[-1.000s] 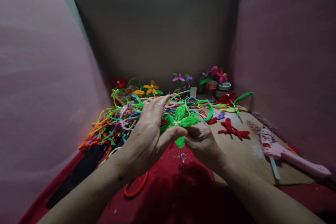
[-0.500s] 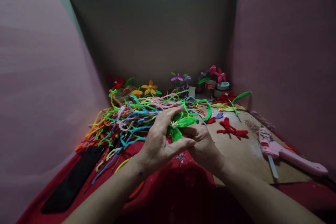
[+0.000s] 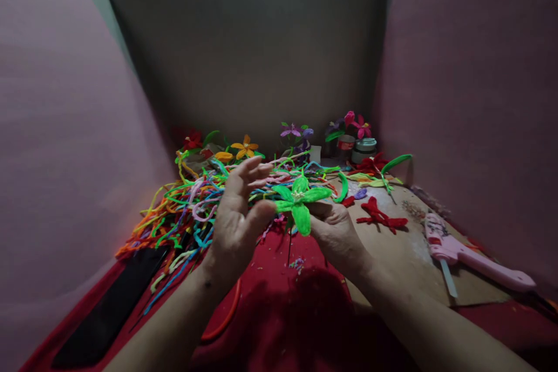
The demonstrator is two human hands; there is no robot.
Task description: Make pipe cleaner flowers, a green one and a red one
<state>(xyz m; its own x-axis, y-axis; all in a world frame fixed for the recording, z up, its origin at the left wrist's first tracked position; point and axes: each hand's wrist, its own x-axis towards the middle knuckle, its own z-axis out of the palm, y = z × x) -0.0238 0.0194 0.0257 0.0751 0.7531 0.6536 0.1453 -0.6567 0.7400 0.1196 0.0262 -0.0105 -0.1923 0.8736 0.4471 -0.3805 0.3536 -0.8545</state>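
A bright green pipe-cleaner flower with pale stamens at its centre faces me in the middle of the view. My right hand is closed on it from behind, at the base of its petals; the fingertips are hidden by the flower. A thin dark stem hangs below the bloom. On the left side, my left hand is open, fingers raised and apart, with its thumb close to the tip of the flower's left petal. Whether the thumb touches that petal I cannot tell.
Behind my left hand spreads a tangled heap of coloured pipe cleaners. A black phone-like slab lies at left. On the cardboard at right are red petals and a pink glue gun. Finished flowers and a jar stand behind.
My left hand has let go of the green flower and moved left, its fingers opening. The flower's petals now show spread out, still in my right hand.
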